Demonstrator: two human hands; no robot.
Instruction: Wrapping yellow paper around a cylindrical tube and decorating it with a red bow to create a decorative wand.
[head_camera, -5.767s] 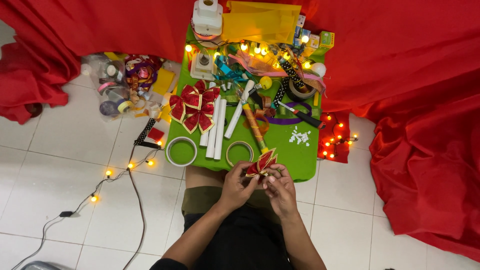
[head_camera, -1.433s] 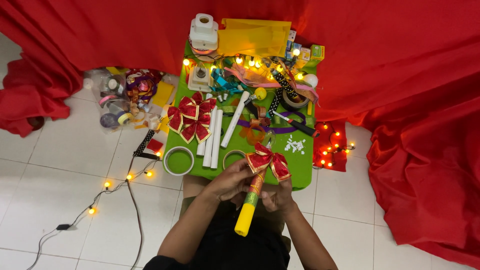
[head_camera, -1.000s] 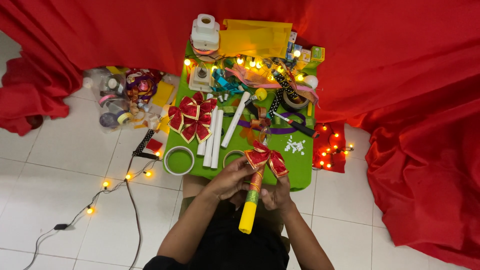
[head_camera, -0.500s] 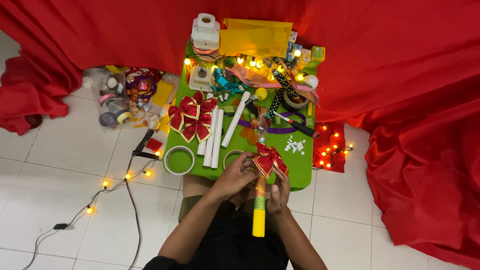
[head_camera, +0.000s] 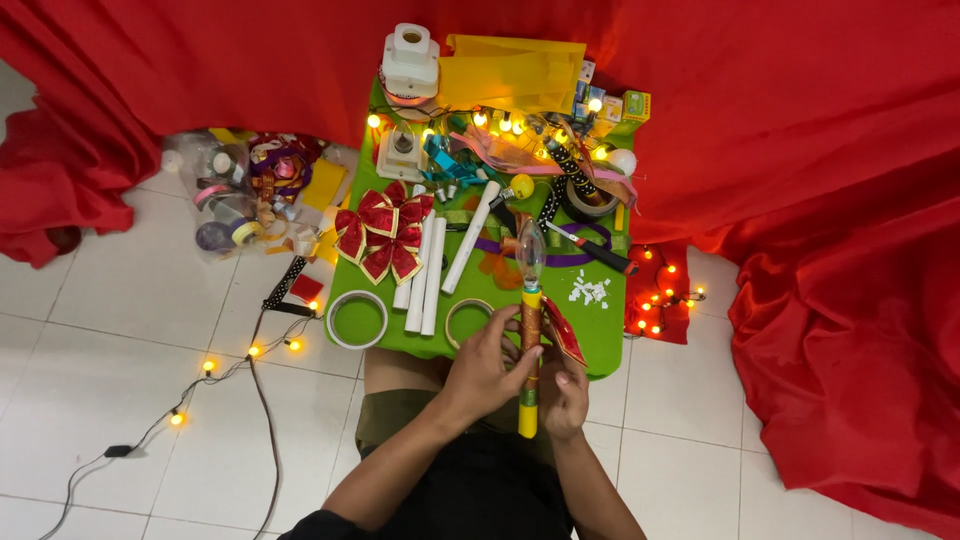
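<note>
Across the upper half of the frame, red cloth (head_camera: 800, 120) is draping down to a floor of pale tiles (head_camera: 110, 330), and it is pooling again at the far right and at the left edge. We are looking down on a small green table (head_camera: 600, 345) standing at the centre, crowded with craft goods: a finished red bow with gold edging (head_camera: 383, 232) is lying left of centre, three white rolled tubes (head_camera: 432, 270) are lying lengthwise beside it, and two tape rings (head_camera: 358, 320) are sitting at the near edge. Yellow paper sheets (head_camera: 515, 72) are resting at the table's far end. A string of lit bulbs (head_camera: 250, 352) is trailing across the tiles at lower left, and more lights (head_camera: 665, 295) are glowing on the floor right of the table. A heap of ribbon spools in a clear bag (head_camera: 235, 190) is lying at upper left.

At lower centre we are holding a yellow stick (head_camera: 527, 400) upright over the table's near edge; a clear bulb-shaped tip (head_camera: 530, 250) is crowning it, and patterned ribbon is wrapping its middle. A red gold-edged ribbon piece (head_camera: 563, 333) is lying against the stick's right side. Our left hand (head_camera: 487, 368) is curling its fingers about the stick's midsection, while our right hand (head_camera: 565, 395) is gripping the lower shaft, thumb pressing near the ribbon piece.
</note>
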